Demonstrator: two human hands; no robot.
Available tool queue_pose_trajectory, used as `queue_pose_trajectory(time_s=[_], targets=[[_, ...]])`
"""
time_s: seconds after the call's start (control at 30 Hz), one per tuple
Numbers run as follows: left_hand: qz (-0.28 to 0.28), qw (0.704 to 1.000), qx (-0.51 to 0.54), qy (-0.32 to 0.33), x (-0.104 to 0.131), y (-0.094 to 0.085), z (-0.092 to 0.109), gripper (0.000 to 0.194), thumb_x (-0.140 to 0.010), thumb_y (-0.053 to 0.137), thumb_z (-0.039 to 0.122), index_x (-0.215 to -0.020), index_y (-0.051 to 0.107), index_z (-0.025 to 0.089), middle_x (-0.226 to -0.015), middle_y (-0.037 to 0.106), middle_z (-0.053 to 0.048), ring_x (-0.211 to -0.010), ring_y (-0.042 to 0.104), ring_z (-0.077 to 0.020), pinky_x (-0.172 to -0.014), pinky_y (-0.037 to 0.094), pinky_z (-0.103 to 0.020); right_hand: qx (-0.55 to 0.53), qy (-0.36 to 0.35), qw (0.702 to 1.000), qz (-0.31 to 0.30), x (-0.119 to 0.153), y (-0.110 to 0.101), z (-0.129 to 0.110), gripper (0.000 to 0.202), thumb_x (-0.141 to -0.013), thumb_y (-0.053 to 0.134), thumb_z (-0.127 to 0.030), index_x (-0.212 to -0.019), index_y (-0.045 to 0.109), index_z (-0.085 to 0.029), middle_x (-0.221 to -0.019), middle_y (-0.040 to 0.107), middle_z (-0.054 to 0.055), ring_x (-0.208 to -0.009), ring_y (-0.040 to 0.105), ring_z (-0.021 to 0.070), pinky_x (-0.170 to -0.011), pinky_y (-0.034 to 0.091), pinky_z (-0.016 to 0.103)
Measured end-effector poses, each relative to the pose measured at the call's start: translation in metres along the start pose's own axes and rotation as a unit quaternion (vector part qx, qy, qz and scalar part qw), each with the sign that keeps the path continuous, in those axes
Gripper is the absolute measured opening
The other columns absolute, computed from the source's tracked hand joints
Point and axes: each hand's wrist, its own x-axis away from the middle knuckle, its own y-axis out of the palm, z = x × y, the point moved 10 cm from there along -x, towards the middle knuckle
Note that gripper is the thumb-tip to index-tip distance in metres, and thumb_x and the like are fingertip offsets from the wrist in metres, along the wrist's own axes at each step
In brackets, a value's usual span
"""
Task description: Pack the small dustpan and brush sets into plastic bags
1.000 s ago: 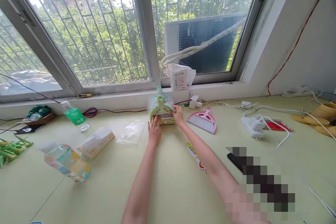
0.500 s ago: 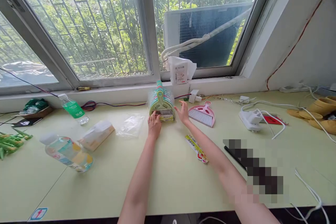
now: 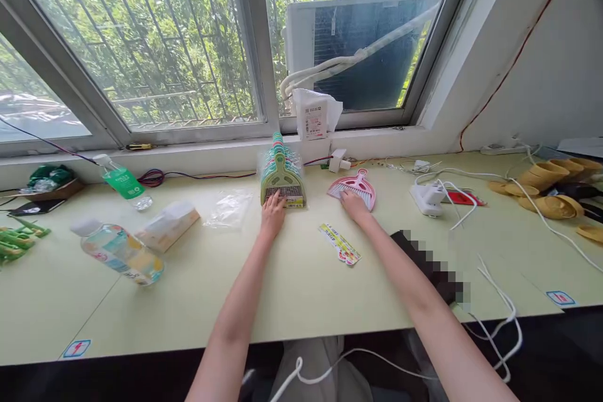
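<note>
In the head view, my left hand (image 3: 273,216) rests at the front of a stack of dustpan and brush sets (image 3: 281,166). Its fingers are stretched out against the brown bristles and yellow label of the foremost green set. My right hand (image 3: 355,205) lies over the bristles of a pink dustpan and brush set (image 3: 366,187), fingers extended and not wrapped round it. Between my forearms is a yellow and white printed card label (image 3: 340,243), flat on the table.
A clear plastic bag (image 3: 228,208), a tissue pack (image 3: 168,226) and two bottles, one large (image 3: 123,254) and one green-labelled (image 3: 123,181), are on the left. To the right are a white power strip (image 3: 428,199), cables and yellow cup-like pieces (image 3: 546,177).
My right hand has moved right, from beside the stack onto the pink dustpan and brush set. My left hand stays at the stack. The camera view has shifted slightly.
</note>
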Motion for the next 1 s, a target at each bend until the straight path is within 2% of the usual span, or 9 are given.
queue_pose_trajectory(time_s=[0.13,0.33,0.43,0.57,0.67,0.73,0.87,0.93,1.0], targets=[[-0.016,0.998,-0.026,-0.047,-0.022,0.009,-0.010,0.042,-0.088,0.040,0.016,-0.126,0.054,0.027,-0.134,0.047,-0.011,-0.123,0.043,-0.0273,-0.093,0.044,-0.041,-0.029,0.008,0.999,0.040,0.015,-0.004,0.004,0.040,-0.091,0.038,-0.017,-0.127,0.054,-0.014,-0.134,0.053,0.016,-0.123,0.049,0.0245,-0.101,0.038,0.038],[-0.007,0.995,-0.042,-0.085,-0.057,0.013,-0.018,0.028,-0.085,0.048,0.017,-0.113,0.055,0.019,-0.118,0.052,-0.017,-0.107,0.051,-0.0295,-0.082,0.046,-0.039,-0.065,0.014,0.996,0.053,0.029,-0.003,0.008,0.041,-0.090,0.039,-0.020,-0.127,0.055,-0.016,-0.138,0.051,0.010,-0.128,0.045,0.0233,-0.107,0.033,0.039],[-0.004,0.995,-0.046,-0.087,-0.059,0.015,-0.018,0.028,-0.086,0.046,0.018,-0.113,0.054,0.018,-0.118,0.051,-0.018,-0.107,0.051,-0.0311,-0.083,0.044,-0.041,-0.054,0.020,0.996,0.069,0.028,-0.007,0.007,0.041,-0.089,0.041,-0.020,-0.127,0.054,-0.017,-0.140,0.048,0.012,-0.131,0.041,0.0256,-0.107,0.031,0.044],[-0.010,0.994,-0.076,-0.077,-0.054,0.015,-0.013,0.029,-0.086,0.044,0.017,-0.114,0.055,0.017,-0.119,0.051,-0.019,-0.106,0.051,-0.0318,-0.084,0.042,-0.042,-0.039,0.069,0.992,0.093,0.030,-0.010,0.015,0.045,-0.089,0.045,-0.028,-0.132,0.049,-0.016,-0.147,0.038,0.017,-0.141,0.023,0.0333,-0.110,0.015,0.060],[-0.007,0.993,-0.099,-0.066,-0.054,0.011,-0.009,0.028,-0.087,0.042,0.017,-0.110,0.057,0.017,-0.115,0.053,-0.018,-0.105,0.051,-0.0310,-0.085,0.041,-0.042,-0.053,0.096,0.989,0.097,0.034,-0.011,0.021,0.045,-0.092,0.041,-0.037,-0.130,0.051,-0.016,-0.145,0.041,0.017,-0.139,0.025,0.0344,-0.109,0.010,0.063],[-0.005,0.993,-0.105,-0.055,-0.053,0.008,-0.006,0.027,-0.088,0.040,0.018,-0.107,0.059,0.017,-0.111,0.054,-0.017,-0.104,0.051,-0.0308,-0.085,0.041,-0.042,-0.056,0.121,0.981,0.141,0.038,-0.022,0.027,0.044,-0.093,0.036,-0.039,-0.129,0.051,-0.017,-0.144,0.042,0.016,-0.138,0.026,0.0327,-0.109,0.007,0.064],[0.000,0.996,-0.086,-0.021,-0.047,0.001,0.001,0.028,-0.090,0.037,0.018,-0.105,0.061,0.017,-0.108,0.055,-0.016,-0.104,0.051,-0.0293,-0.086,0.039,-0.041,-0.064,0.246,0.943,0.215,0.045,-0.047,0.064,0.046,-0.092,0.034,-0.031,-0.135,0.043,-0.013,-0.146,0.036,0.020,-0.137,0.026,0.0342,-0.105,0.021,0.062],[0.004,0.997,-0.071,-0.001,-0.041,-0.004,0.005,0.029,-0.091,0.036,0.018,-0.106,0.061,0.019,-0.109,0.055,-0.015,-0.105,0.050,-0.0278,-0.089,0.038,-0.040,-0.081,0.317,0.927,0.186,0.042,-0.048,0.090,0.049,-0.091,0.036,-0.026,-0.137,0.040,-0.009,-0.141,0.040,0.026,-0.130,0.037,0.0362,-0.098,0.034,0.058],[0.005,0.998,-0.060,0.017,-0.034,-0.010,0.009,0.029,-0.091,0.036,0.017,-0.105,0.061,0.020,-0.110,0.055,-0.013,-0.105,0.050,-0.0264,-0.091,0.037,-0.039,-0.101,0.361,0.920,0.110,0.034,-0.042,0.112,0.048,-0.090,0.040,-0.024,-0.134,0.044,-0.004,-0.125,0.052,0.030,-0.117,0.050,0.0362,-0.089,0.043,0.051]])
